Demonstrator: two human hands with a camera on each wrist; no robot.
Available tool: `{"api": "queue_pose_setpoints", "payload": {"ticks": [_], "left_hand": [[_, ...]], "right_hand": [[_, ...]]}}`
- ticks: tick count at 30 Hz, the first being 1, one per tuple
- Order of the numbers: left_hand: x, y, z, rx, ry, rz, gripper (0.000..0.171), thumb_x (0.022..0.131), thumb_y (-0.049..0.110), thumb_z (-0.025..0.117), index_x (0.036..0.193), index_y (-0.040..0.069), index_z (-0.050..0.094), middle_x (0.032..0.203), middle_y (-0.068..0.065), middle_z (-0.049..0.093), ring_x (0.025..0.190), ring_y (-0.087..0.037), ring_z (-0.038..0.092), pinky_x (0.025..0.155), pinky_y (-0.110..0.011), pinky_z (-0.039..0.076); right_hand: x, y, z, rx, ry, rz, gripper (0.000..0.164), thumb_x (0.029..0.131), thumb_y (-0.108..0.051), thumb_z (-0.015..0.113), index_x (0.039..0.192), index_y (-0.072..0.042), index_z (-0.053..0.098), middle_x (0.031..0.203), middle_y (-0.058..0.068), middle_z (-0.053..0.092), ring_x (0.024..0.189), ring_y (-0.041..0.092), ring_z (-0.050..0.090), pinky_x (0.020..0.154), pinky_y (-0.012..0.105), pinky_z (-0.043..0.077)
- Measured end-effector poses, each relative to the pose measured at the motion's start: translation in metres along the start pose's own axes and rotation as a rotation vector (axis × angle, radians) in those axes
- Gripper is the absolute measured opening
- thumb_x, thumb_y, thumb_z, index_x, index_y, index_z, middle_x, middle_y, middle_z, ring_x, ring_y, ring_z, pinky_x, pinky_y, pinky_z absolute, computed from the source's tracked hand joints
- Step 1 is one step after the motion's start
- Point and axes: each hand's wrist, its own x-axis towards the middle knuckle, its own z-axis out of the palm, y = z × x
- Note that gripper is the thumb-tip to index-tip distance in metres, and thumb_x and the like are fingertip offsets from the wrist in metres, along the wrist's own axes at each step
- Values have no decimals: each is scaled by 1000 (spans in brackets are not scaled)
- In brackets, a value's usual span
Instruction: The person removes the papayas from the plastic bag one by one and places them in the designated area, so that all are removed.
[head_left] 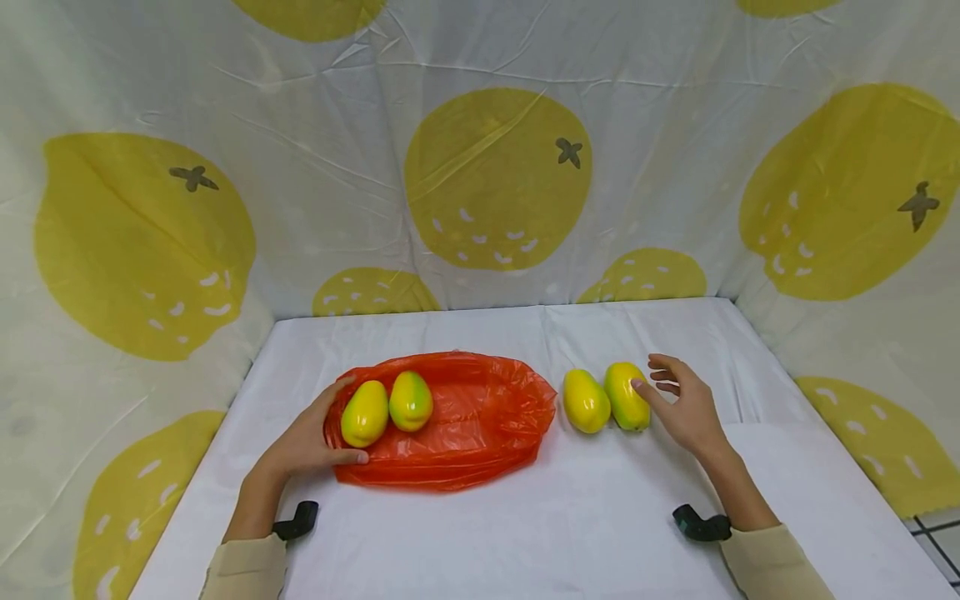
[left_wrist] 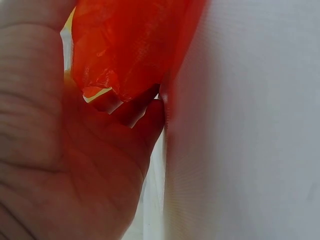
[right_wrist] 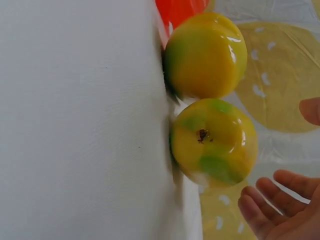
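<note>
A red plastic bag [head_left: 480,417] lies spread wide on the white-covered table, with two glossy mangoes, a yellow one [head_left: 365,414] and a yellow-green one [head_left: 411,401], in its left part. My left hand [head_left: 307,435] holds the bag's left end, thumb along the front rim and fingers round the back. In the left wrist view, red plastic [left_wrist: 130,45] hangs in front of the palm. Two more mangoes stand side by side right of the bag, one nearer it [head_left: 587,401] and one farther right [head_left: 628,396]. My right hand [head_left: 686,408] is beside the farther mango, fingers spread and loosely bent, holding nothing.
White cloth [head_left: 487,542] covers the table. Behind and at both sides hangs a pale curtain [head_left: 315,192] printed with big lemons. Black wrist devices [head_left: 702,523] sit on both wrists. Tiled floor [head_left: 941,542] shows at the lower right.
</note>
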Motion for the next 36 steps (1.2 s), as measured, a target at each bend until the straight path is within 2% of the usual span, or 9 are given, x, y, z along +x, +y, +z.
{"api": "queue_pose_setpoints", "payload": {"ticks": [6,15,23,36], "left_hand": [[1,1,-2,12,-6,-5,128,66,52,93,165,27,16,165,-10,32,148,-39,36,108,-67,46],[2,-1,-2,17,1,29,130,66,50,94,166,25,16,164,-10,33,147,-38,37,109,-69,43],[2,-2,-2,20,6,32,130,65,52,94,166,25,16,164,-10,33,147,-38,37,108,-69,44],[1,-1,-1,22,8,25,131,65,52,94,166,26,15,165,-10,33,148,-38,36,108,-68,45]], "right_hand": [[2,-7,-2,-13,21,-16,61,100,-39,67,146,-2,50,140,19,59,119,33,60,104,44,52],[10,-20,2,18,-11,-39,62,101,-40,66,147,-3,49,142,19,58,121,33,59,106,56,49],[14,-30,10,69,-42,-47,60,100,-35,68,145,-1,50,142,19,57,122,35,58,108,57,48],[21,-51,26,61,-76,-19,64,97,-43,70,147,-7,50,145,15,56,126,33,57,111,55,49]]}}
